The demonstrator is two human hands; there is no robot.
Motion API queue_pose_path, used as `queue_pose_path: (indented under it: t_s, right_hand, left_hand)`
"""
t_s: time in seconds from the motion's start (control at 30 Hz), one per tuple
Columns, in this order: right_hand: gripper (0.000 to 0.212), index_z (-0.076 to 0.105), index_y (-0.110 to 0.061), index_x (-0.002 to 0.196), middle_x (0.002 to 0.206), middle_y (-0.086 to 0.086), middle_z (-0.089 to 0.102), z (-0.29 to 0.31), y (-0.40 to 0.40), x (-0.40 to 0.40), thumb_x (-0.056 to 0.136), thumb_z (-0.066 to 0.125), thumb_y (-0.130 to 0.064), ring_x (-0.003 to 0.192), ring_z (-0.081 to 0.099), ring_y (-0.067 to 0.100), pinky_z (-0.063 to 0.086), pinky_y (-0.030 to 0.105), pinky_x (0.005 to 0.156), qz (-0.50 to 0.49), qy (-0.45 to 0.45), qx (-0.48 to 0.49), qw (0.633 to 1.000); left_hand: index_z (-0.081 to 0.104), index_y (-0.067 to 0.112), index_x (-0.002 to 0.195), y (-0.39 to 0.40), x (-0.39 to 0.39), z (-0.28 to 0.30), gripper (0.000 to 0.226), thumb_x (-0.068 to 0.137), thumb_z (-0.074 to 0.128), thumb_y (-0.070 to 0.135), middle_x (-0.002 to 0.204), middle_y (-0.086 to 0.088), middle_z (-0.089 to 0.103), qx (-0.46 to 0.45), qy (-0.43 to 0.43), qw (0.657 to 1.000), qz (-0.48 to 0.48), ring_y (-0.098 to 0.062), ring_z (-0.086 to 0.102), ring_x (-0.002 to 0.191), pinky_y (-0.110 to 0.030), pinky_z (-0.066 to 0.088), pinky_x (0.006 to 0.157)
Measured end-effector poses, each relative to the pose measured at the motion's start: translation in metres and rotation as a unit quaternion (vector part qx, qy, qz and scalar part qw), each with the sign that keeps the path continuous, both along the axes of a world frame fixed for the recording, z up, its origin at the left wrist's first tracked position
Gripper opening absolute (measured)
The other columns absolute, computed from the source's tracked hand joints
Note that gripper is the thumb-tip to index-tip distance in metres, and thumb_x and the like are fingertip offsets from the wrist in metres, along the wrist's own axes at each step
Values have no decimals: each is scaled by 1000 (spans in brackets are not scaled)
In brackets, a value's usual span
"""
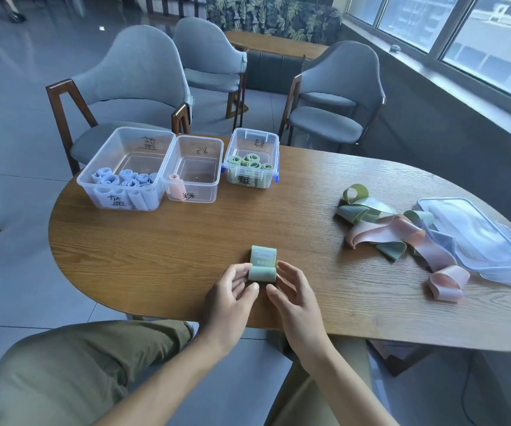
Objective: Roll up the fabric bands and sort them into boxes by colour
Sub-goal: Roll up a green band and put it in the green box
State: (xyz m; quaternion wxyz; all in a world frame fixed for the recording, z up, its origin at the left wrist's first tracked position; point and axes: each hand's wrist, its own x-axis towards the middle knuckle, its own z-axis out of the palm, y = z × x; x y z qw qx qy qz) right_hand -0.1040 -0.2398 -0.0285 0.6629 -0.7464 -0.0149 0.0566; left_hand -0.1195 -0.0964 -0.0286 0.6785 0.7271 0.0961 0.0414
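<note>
Bare forearms (168, 373); khaki-olive trousers (73, 373) cover both legs.

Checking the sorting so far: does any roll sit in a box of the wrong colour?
No: blue rolls fill the left box, one pink roll the middle, green rolls the right.
</note>
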Motion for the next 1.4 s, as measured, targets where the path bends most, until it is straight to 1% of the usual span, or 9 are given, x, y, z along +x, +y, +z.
queue_pose_path:
  t_s: [0.13, 0.27, 0.4, 0.47, 0.57, 0.7, 0.9, 1.2, 1.4]
  right_hand:
    - [34, 59, -26, 129, 131, -7, 62, -2, 0, -1, 96, 62, -17, 123, 57, 3, 48, 28, 103, 9, -20, -64, 998]
    - [31, 62, -21, 126, 133, -9, 57, 1, 0, 2, 97, 62, -11, 114, 57, -7, 43, 7, 92, 10, -68, -143, 987]
    - [29, 64, -14, 126, 141, -8, 48, -1, -2, 6, 97, 61, -9, 113, 57, -8, 50, 15, 93, 14, -111, -179, 978]
    - [29, 65, -14, 125, 141, -7, 48, -3, -2, 8, 97, 61, -7, 115, 57, -6, 53, 22, 94, 19, -136, -193, 971]
    - [31, 64, -17, 125, 138, -7, 48, -6, -2, 10, 97, 60, -5, 116, 59, 1, 53, 25, 94, 29, -172, -225, 959]
    - [34, 63, -17, 126, 137, -5, 50, -4, -2, 16, 96, 58, -3, 125, 50, -1, 40, 12, 102, 35, -203, -273, 940]
    - [37, 61, -17, 130, 136, -2, 51, -10, 1, 31, 95, 58, -4, 128, 50, 16, 45, 36, 106, 32, -211, -298, 931]
    - [38, 60, -17, 129, 131, -2, 51, -12, 6, 50, 93, 58, -4, 123, 52, 19, 48, 41, 101, 6, -209, -287, 935]
    - [37, 60, -18, 129, 120, -4, 61, -9, 2, 63, 93, 60, -8, 116, 52, 16, 36, 21, 97, -16, -169, -317, 933]
  left_hand:
    - [66, 27, 122, 8, 2, -5, 32, 94, 63, 14, 127, 12, 60, 103, -5, 994, -22, -1, 58, 119, -23, 45, 106]
    - [64, 25, 127, 16, 7, -4, 34, 93, 61, 24, 126, 14, 59, 225, -50, 971, -57, -2, 56, 118, -25, 43, 106]
    - [61, 20, 133, 21, 15, -3, 38, 95, 63, 22, 133, 9, 57, 311, -74, 944, -81, -5, 49, 124, -4, 25, 104]
    - [59, 20, 136, 24, 20, -6, 42, 95, 64, 22, 137, 8, 52, 338, -85, 933, -93, -9, 43, 129, -2, 16, 104]
    - [55, 21, 140, 28, 29, -10, 47, 94, 65, 23, 143, 6, 46, 367, -99, 919, -106, -13, 35, 134, -13, 16, 112]
    - [55, 20, 140, 32, 40, -14, 49, 93, 66, 24, 145, 5, 43, 385, -121, 908, -115, -14, 33, 135, -28, 24, 117]
    - [65, 17, 124, 39, 47, -10, 35, 89, 69, 15, 123, 9, 58, 417, -209, 876, -123, -12, 48, 119, -16, 30, 108]
    - [59, 18, 133, 44, 62, -11, 41, 93, 62, 24, 132, 10, 54, 484, -209, 836, -151, -15, 42, 129, -37, 41, 109]
    - [57, 19, 135, 44, 81, -10, 42, 94, 61, 25, 132, 11, 55, 494, -197, 833, -155, -15, 42, 128, -36, 40, 109]
